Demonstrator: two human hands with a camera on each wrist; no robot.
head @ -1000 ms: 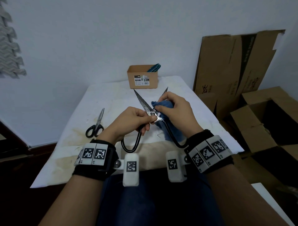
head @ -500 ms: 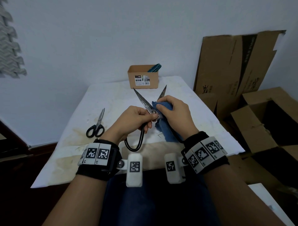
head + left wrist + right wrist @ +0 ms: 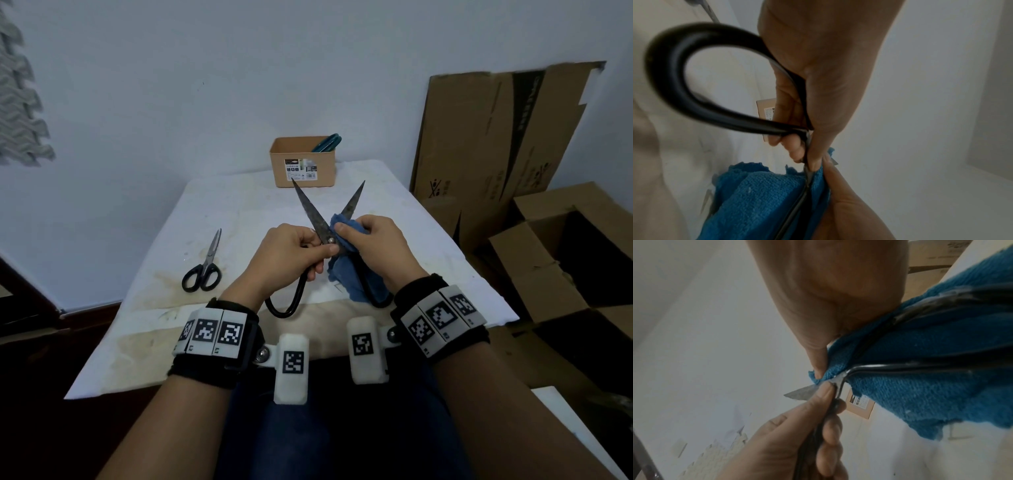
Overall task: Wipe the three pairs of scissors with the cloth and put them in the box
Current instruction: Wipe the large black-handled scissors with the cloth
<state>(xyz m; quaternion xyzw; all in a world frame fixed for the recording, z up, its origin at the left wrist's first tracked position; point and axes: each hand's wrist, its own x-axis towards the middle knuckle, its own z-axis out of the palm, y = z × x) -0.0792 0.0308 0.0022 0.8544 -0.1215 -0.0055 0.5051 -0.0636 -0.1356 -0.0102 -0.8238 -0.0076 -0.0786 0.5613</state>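
The left hand (image 3: 291, 253) gripped the open shears (image 3: 317, 219) at the pivot above the bench (image 3: 239, 205); the right hand (image 3: 373, 246) pinched the cloth (image 3: 346, 274) round one blade. Best to wipe outward toward the tip, fingers (image 3: 342, 226) clear of the edge.

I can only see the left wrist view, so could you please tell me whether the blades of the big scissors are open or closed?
Observer: Open. The large scissors have their blades spread in a V, tips toward the box.
Operator: Thank you. Is anything in that box yet?
Observer: Yes, teal-handled scissors stick out of it.
Operator: And where is the third pair?
Observer: The small black-handled scissors lie on the table, left of the left hand.
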